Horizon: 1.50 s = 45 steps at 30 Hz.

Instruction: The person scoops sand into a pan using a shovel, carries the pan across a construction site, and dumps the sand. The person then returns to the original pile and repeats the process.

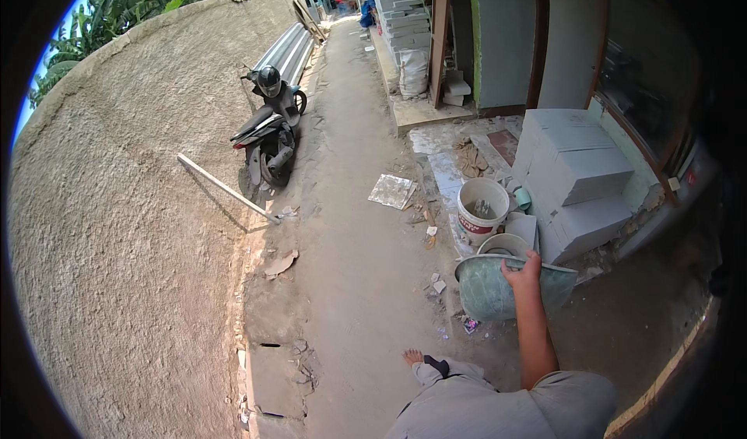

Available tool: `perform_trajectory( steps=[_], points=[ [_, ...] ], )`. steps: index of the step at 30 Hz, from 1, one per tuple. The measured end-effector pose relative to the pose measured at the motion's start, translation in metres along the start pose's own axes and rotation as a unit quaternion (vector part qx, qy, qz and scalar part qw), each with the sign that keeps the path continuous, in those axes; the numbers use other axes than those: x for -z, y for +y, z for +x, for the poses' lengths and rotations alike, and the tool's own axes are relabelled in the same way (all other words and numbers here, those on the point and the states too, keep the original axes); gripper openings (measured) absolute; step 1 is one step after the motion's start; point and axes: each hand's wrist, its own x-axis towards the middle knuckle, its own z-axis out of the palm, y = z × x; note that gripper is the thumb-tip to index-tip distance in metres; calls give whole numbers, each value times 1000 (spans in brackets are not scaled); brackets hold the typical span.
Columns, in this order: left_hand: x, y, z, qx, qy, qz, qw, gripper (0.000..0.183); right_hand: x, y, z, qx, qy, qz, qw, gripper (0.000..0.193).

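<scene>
My right hand (523, 271) grips the rim of a dull green plastic basin (498, 295), thumb on the outer side and the other fingers partly hidden over the edge. The basin hangs tilted, its stained underside toward me, low beside the tiled step. Just beyond its rim a second pale bucket (504, 244) shows in part. A white bucket (482, 209) with grey smears inside and a tool or lump in it stands farther back on the step. My left hand is out of view.
Large pale blocks or boxes (576, 159) are stacked right of the buckets. A broken tile (391, 191) lies on the concrete path (346, 229). Along the rough wall (132, 151) at left stand a parked motorbike (272, 131) and a leaning pole (226, 187).
</scene>
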Motion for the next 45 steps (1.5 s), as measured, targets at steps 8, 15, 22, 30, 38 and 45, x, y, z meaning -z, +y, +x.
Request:
perform_trajectory(
  steps=[8,15,22,30,38,45],
  points=[
    [4,67,14,-80,50,-51,994,39,-171,128,-16,-210,-76,86,971,60],
    [-116,175,111,21,-65,29,997,42,-209,210,12,-164,-119,51,978,68],
    [-189,309,222,69,-175,176,966,47,-151,248,7,-114,65,-14,991,70],
    [-287,464,366,112,-308,387,862,52,-109,315,-17,107,252,-183,944,66],
    [-519,696,444,-117,-353,320,871,50,-136,305,-13,158,325,-231,903,63],
    [-635,734,427,-137,-389,286,865,42,-261,372,115,55,288,-187,938,50]
  ],
)
